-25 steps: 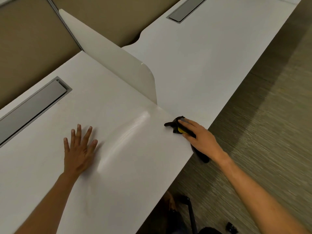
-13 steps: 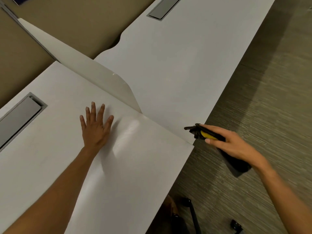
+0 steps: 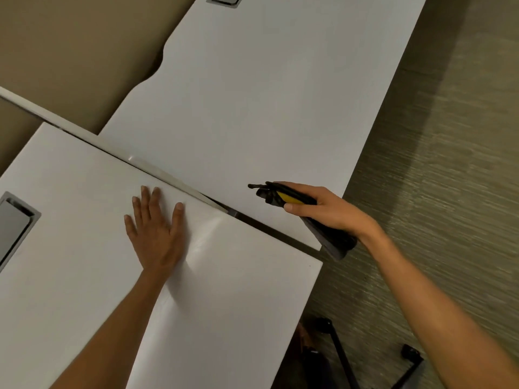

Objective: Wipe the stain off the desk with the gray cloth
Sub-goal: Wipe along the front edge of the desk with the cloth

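Fingers spread, the left hand [image 3: 157,231] lies flat, palm down, on the near white laminate surface [image 3: 224,318], just beside the dark gap that splits it from the far white surface [image 3: 266,94]. The right hand [image 3: 325,210] is closed around the dark gray cloth [image 3: 328,237], bunched with a yellow patch showing, and holds it over the far surface's front edge near the gap, one end hanging past the edge above the gray striped carpet floor [image 3: 449,192].
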### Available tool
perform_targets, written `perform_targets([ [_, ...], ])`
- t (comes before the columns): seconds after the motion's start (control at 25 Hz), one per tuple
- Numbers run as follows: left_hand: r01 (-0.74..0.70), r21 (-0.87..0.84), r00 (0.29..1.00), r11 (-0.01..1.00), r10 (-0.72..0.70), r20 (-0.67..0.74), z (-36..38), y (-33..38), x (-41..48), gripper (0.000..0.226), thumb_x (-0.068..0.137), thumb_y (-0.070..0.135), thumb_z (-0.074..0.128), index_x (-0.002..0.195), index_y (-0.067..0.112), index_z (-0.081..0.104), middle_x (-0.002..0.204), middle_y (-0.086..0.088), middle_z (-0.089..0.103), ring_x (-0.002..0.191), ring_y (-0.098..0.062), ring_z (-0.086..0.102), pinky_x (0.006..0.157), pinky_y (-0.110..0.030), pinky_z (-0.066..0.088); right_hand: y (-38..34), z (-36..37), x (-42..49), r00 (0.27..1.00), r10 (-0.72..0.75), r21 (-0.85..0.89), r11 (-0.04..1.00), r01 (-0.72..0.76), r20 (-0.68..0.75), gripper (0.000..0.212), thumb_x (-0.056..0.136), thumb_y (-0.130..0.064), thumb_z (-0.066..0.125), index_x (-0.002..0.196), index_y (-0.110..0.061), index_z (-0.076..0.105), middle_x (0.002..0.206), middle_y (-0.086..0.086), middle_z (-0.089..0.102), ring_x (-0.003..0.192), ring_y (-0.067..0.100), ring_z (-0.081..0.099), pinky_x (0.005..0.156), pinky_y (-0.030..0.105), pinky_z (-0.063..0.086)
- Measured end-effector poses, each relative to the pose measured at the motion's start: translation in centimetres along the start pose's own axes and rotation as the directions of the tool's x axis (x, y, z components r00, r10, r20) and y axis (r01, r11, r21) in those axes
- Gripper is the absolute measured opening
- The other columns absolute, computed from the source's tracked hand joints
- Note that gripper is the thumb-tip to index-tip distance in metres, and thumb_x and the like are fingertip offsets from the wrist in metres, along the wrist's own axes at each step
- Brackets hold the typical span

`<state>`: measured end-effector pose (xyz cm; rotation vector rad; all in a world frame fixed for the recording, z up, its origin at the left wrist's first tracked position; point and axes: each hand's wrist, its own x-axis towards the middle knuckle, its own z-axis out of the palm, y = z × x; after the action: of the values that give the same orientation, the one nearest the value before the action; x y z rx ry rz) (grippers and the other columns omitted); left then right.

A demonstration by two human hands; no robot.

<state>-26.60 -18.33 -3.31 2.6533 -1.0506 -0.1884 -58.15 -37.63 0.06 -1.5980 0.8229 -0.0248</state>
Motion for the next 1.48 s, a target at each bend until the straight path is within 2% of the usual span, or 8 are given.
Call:
perform_targets([
  [0.08, -0.006, 0.012, 1.000, 1.000, 0.006, -0.007, 0.1, -0.1, 0.1, 0.071, 0.101, 0.069, 0.024, 0.160, 0.029, 0.023, 0.173, 0.007, 0.012, 0.159, -0.014, 0.003, 0.128, -0.047, 0.000, -1.0, 1.0, 2.4, 0.998, -0.017, 0.021, 1.000, 0.016, 0.053, 0.048, 0.100, -0.042, 0.062, 0.143, -0.057, 0.046, 0.128, -0.018, 0.066, 0.109, 0.006, 0.064, 0.093, 0.027, 0.050],
  [0.24, -0.013, 0.033, 1.000, 0.999, 0.013, -0.012, 0.4, -0.6, 0.6, 0.072, 0.101, 0.068, 0.025, 0.158, 0.024, 0.025, 0.172, 0.003, 0.016, 0.159, -0.015, 0.004, 0.128, -0.048, 0.002, -2.3, 3.3, 6.1, 0.983, -0.034, 0.074, 0.997, 0.021, 0.180, 0.051, 0.100, -0.047, 0.060, 0.147, -0.053, 0.042, 0.140, -0.018, 0.058, 0.118, 0.001, 0.058, 0.096, 0.022, 0.043],
  [0.36, -0.014, 0.035, 1.000, 0.999, 0.015, -0.015, 0.5, -0.8, 0.8, 0.071, 0.102, 0.065, 0.028, 0.157, 0.021, 0.025, 0.171, 0.000, 0.021, 0.159, -0.017, 0.005, 0.128, -0.047, 0.001, -2.0, 5.4, 7.4, 0.958, -0.043, 0.057, 0.998, 0.028, 0.283, 0.052, 0.101, -0.050, 0.057, 0.149, -0.055, 0.037, 0.152, -0.015, 0.052, 0.132, 0.012, 0.053, 0.111, 0.032, 0.042],
  [0.44, -0.007, 0.050, 1.000, 0.999, 0.008, -0.014, 0.5, -0.7, 0.8, 0.072, 0.102, 0.063, 0.029, 0.159, 0.018, 0.024, 0.171, -0.003, 0.022, 0.159, -0.017, 0.006, 0.128, -0.046, 0.000, -1.4, 6.6, 7.4, 0.944, -0.049, 0.057, 0.998, 0.032, 0.327, 0.051, 0.101, -0.052, 0.056, 0.148, -0.058, 0.037, 0.149, -0.014, 0.055, 0.133, 0.014, 0.053, 0.117, 0.038, 0.039],
  [0.72, -0.002, 0.095, 1.000, 0.996, 0.002, 0.001, 0.4, -0.5, 0.8, 0.078, 0.101, 0.064, 0.023, 0.161, 0.014, 0.021, 0.172, -0.004, 0.016, 0.159, -0.017, 0.002, 0.128, -0.045, -0.002, -1.1, 7.4, 6.8, 0.943, -0.030, 0.104, 0.995, -0.004, 0.330, 0.044, 0.099, -0.054, 0.056, 0.133, -0.074, 0.038, 0.146, -0.008, 0.060, 0.135, 0.017, 0.054, 0.121, 0.045, 0.036],
  [0.88, -0.012, 0.091, 1.000, 0.996, 0.012, -0.003, 0.4, -0.3, 0.8, 0.077, 0.101, 0.064, 0.023, 0.163, 0.018, 0.018, 0.173, 0.000, 0.012, 0.159, -0.016, 0.001, 0.128, -0.046, -0.002, -0.4, 7.2, 5.5, 0.948, -0.038, 0.115, 0.993, 0.002, 0.316, 0.051, 0.102, -0.045, 0.057, 0.148, -0.055, 0.039, 0.147, -0.009, 0.059, 0.135, 0.017, 0.053, 0.121, 0.044, 0.036],
  [1.08, -0.017, 0.091, 1.000, 0.996, 0.017, -0.003, 0.4, -0.3, 0.7, 0.077, 0.102, 0.065, 0.022, 0.163, 0.020, 0.016, 0.173, 0.002, 0.010, 0.159, -0.017, 0.001, 0.128, -0.047, -0.002, 0.6, 6.2, 3.1, 0.950, -0.025, 0.110, 0.994, -0.010, 0.313, 0.056, 0.102, -0.042, 0.058, 0.154, -0.044, 0.037, 0.153, -0.012, 0.052, 0.139, 0.012, 0.048, 0.124, 0.040, 0.033],
  [1.48, -0.005, 0.080, 1.000, 0.997, 0.006, -0.009, 0.4, -0.3, 0.9, 0.076, 0.102, 0.065, 0.025, 0.162, 0.020, 0.021, 0.173, 0.002, 0.012, 0.160, -0.020, 0.004, 0.127, -0.049, 0.001, 3.3, 4.1, -3.2, 0.975, 0.004, 0.059, 0.998, -0.017, 0.222, 0.054, 0.102, -0.035, 0.061, 0.152, -0.043, 0.042, 0.153, -0.020, 0.050, 0.138, -0.002, 0.046, 0.124, 0.029, 0.032],
])
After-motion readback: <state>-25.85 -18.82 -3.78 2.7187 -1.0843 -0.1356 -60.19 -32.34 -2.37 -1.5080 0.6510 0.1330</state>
